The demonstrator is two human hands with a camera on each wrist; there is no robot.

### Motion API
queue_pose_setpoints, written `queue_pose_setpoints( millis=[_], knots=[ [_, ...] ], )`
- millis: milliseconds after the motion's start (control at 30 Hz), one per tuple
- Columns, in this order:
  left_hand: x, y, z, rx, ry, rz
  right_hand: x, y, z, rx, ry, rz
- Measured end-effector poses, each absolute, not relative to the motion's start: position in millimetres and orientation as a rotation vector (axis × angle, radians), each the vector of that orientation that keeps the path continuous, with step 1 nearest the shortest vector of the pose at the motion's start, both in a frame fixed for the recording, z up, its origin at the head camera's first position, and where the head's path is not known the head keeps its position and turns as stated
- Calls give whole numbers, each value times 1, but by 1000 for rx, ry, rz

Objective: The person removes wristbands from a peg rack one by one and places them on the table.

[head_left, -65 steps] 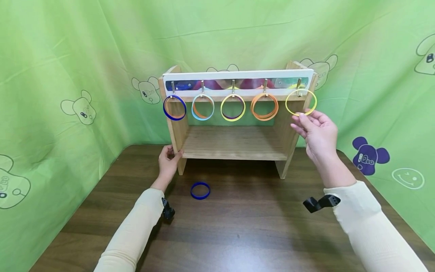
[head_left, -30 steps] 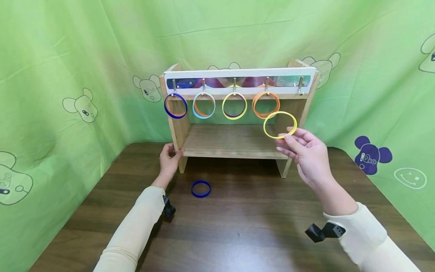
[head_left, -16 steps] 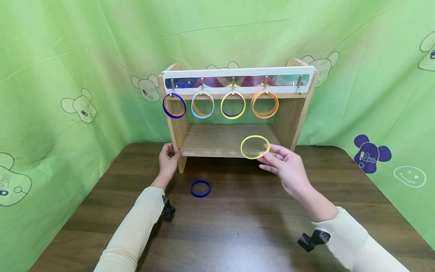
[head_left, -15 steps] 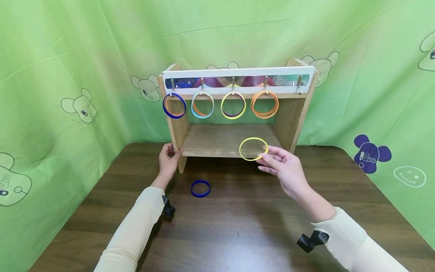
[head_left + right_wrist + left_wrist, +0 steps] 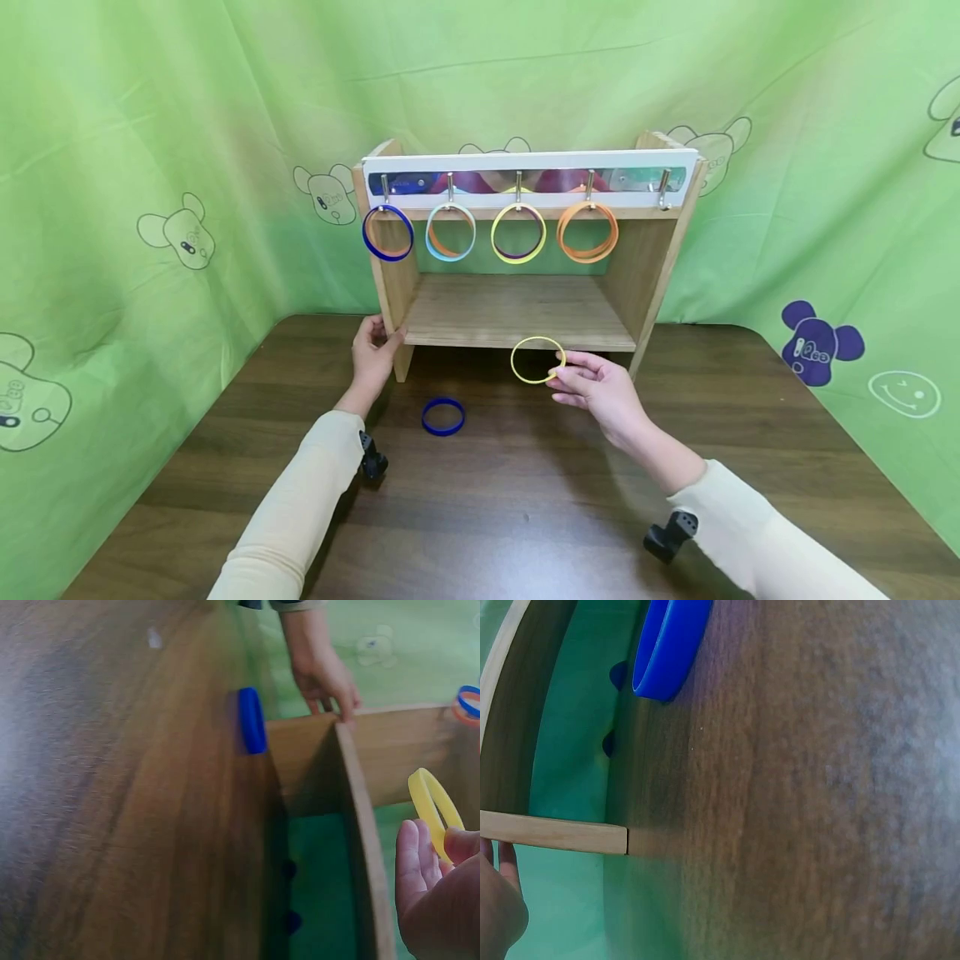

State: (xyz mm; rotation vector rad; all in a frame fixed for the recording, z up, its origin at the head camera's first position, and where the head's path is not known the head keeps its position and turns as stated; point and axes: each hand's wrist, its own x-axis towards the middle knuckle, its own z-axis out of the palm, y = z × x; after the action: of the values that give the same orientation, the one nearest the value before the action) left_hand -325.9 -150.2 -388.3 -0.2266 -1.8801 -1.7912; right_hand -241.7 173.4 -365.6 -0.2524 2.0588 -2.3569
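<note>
My right hand pinches a yellow silicone wristband between thumb and fingers, holding it upright in front of the shelf's lower front edge. Over at the left, my left hand grips the side panel of the small wooden shelf, its thumb at the front edge and its fingers outside. A blue wristband lies on the table just in front of the shelf, between the two hands. In the left wrist view only part of the left hand shows, beside the panel's end.
Along the shelf's white top strip is a row of metal hooks. Wristbands hang from them: dark blue with orange, light blue with orange, yellow with purple, and orange. The rightmost hook is bare. Green printed cloth surrounds the table.
My right hand has carried the yellow wristband from the rightmost hook down and left, to below the shelf board's front edge. The left hand stays on the side panel; the blue wristband lies still.
</note>
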Motion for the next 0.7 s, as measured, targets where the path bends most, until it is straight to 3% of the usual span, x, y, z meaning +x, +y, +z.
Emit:
queue_pose_setpoints(
  millis=[700],
  knots=[
    [-325, -151, -387, -224, -1898, -1796, -256, 143, -409, -158, 2056, -2170]
  ],
)
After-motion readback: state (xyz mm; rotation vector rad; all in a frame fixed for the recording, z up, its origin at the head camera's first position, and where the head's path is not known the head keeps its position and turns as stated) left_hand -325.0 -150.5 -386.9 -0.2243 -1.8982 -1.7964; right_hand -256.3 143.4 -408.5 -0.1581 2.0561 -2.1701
